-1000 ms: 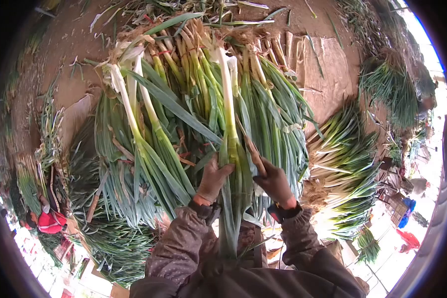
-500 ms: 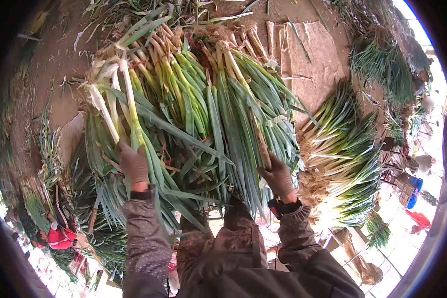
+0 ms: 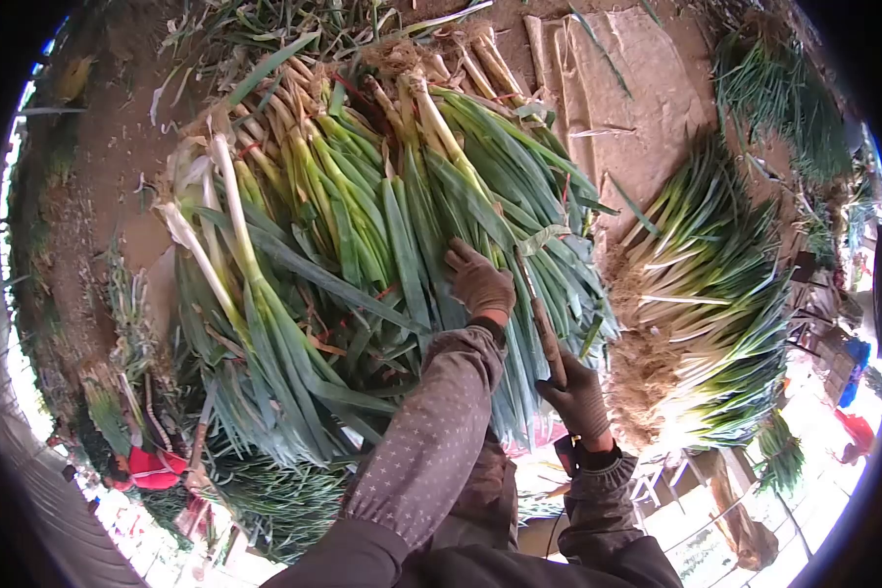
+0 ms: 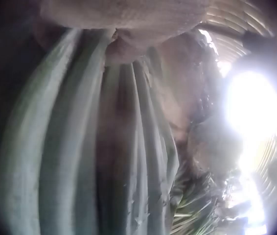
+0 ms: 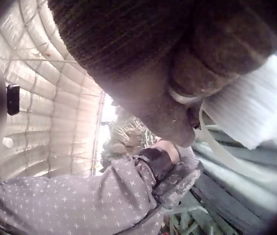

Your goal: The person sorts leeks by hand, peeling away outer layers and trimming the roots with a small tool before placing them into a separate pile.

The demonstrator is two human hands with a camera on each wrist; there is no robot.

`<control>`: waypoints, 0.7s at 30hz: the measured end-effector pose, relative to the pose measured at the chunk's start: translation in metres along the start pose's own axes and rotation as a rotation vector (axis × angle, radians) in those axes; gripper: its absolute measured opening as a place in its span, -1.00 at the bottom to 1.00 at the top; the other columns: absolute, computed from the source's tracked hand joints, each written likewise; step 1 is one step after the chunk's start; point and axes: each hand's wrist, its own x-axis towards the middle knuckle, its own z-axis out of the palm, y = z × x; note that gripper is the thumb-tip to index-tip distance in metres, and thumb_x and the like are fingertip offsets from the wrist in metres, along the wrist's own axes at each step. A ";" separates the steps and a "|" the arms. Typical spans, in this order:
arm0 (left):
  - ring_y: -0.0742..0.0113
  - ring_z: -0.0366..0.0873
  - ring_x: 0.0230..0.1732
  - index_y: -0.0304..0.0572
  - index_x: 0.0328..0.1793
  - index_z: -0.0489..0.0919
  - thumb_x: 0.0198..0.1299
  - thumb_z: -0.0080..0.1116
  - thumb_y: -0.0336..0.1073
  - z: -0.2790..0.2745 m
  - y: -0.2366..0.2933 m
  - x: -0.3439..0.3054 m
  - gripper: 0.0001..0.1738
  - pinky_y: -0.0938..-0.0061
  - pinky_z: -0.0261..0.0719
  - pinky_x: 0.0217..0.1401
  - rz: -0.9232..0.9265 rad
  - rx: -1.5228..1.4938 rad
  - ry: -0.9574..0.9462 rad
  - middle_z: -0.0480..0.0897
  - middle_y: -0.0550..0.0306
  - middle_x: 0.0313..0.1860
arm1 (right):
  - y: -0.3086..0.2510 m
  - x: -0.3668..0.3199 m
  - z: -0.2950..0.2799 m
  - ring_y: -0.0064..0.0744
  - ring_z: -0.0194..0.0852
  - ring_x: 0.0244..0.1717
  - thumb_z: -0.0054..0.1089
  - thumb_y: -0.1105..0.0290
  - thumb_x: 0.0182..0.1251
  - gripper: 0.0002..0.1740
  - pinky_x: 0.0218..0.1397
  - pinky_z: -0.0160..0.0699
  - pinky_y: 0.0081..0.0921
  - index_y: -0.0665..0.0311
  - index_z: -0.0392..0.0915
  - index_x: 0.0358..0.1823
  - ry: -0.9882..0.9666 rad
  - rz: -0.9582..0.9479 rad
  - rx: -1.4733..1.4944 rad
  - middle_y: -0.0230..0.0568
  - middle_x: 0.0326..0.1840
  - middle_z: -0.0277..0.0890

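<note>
A broad heap of large green onions lies before me, roots away and leaves towards me. My left hand, in a brown glove, rests on leaves in the middle of the heap, its fingers slightly bent. Close under that hand, the left wrist view shows several broad leaves. My gloved right hand grips the lower end of a long brown stick-like strip at the heap's right side. Its thin far end overlaps the leaves. A pale ribbed piece shows beside the right hand in the right wrist view.
Thinner onions are spread at the right, roots inward. Brown sheeting covers ground at the back right. Loose leaf scraps lie at the back. Another leafy pile and a red item are at the lower left.
The left hand has let go of the onion it laid on the left of the heap and crossed right to the middle leaves. The right hand, still gripping the brown strip, has moved slightly right and nearer me.
</note>
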 end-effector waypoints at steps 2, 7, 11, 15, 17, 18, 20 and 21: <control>-0.30 0.52 0.26 -0.35 0.40 0.23 0.04 0.43 -0.21 0.027 -0.019 0.013 -0.14 0.04 0.58 0.28 -0.020 -0.112 -0.026 0.40 -0.23 0.36 | 0.007 0.001 0.003 -0.61 0.49 -0.20 0.42 0.52 0.15 -0.39 -0.08 0.56 -0.52 0.38 0.56 0.30 0.033 -0.030 0.013 -0.32 -0.21 0.60; -0.11 0.64 0.11 -0.39 0.35 0.34 0.13 0.15 -0.45 -0.019 -0.065 0.037 -0.39 0.18 0.59 0.22 0.188 -0.478 -0.215 0.61 -0.21 0.12 | -0.011 -0.007 0.004 -0.45 0.69 -0.16 0.42 0.45 0.13 -0.30 -0.01 0.62 -0.43 0.33 0.49 0.37 0.029 0.011 0.024 -0.06 -0.15 0.71; 0.21 0.59 0.12 -0.38 0.40 0.43 0.05 0.12 -0.49 -0.143 -0.118 0.027 -0.33 0.37 0.54 0.26 0.078 -1.134 -0.568 0.64 0.01 0.10 | -0.043 -0.017 0.010 -0.19 0.78 -0.05 0.40 0.46 0.12 -0.26 0.04 0.63 -0.38 0.30 0.46 0.42 -0.015 -0.076 -0.006 0.09 -0.10 0.71; 0.26 0.48 0.36 -0.40 0.53 0.36 -0.01 0.09 -0.50 -0.188 -0.179 -0.048 -0.18 0.43 0.37 0.47 0.207 -1.083 -0.415 0.58 -0.01 0.31 | -0.061 -0.037 0.040 0.21 0.67 0.17 0.39 0.42 0.14 -0.24 0.18 0.65 -0.23 0.35 0.41 0.44 -0.142 -0.200 -0.044 0.27 0.11 0.65; 0.27 0.46 0.38 -0.38 0.58 0.30 0.00 0.10 -0.46 -0.181 -0.229 -0.065 -0.13 0.40 0.35 0.47 0.182 -0.912 -0.426 0.57 -0.02 0.34 | -0.066 -0.049 0.060 0.23 0.65 0.18 0.41 0.42 0.14 -0.22 0.20 0.65 -0.20 0.39 0.39 0.45 -0.201 -0.274 -0.115 0.26 0.09 0.66; 0.25 0.49 0.34 -0.36 0.59 0.28 0.00 0.11 -0.43 -0.173 -0.249 -0.068 -0.12 0.36 0.39 0.42 0.206 -0.837 -0.408 0.58 -0.04 0.32 | -0.071 -0.052 0.071 0.23 0.68 0.11 0.42 0.39 0.15 -0.22 0.13 0.67 -0.16 0.33 0.40 0.45 -0.213 -0.308 -0.109 0.26 0.03 0.67; 0.04 0.64 0.15 -0.31 0.59 0.25 0.04 0.16 -0.36 -0.153 -0.271 -0.067 -0.12 0.21 0.57 0.19 0.289 -0.683 -0.312 0.66 -0.15 0.16 | -0.069 -0.057 0.091 0.24 0.68 0.04 0.42 0.38 0.16 -0.23 0.05 0.68 -0.13 0.28 0.40 0.45 -0.223 -0.231 -0.208 0.25 -0.01 0.67; -0.07 0.69 0.07 -0.29 0.59 0.23 0.06 0.17 -0.32 -0.147 -0.279 -0.068 -0.12 0.13 0.64 0.11 0.278 -0.590 -0.281 0.69 -0.21 0.08 | -0.066 -0.060 0.101 0.25 0.69 0.00 0.43 0.37 0.16 -0.23 0.01 0.68 -0.11 0.26 0.40 0.45 -0.228 -0.191 -0.261 0.25 -0.03 0.67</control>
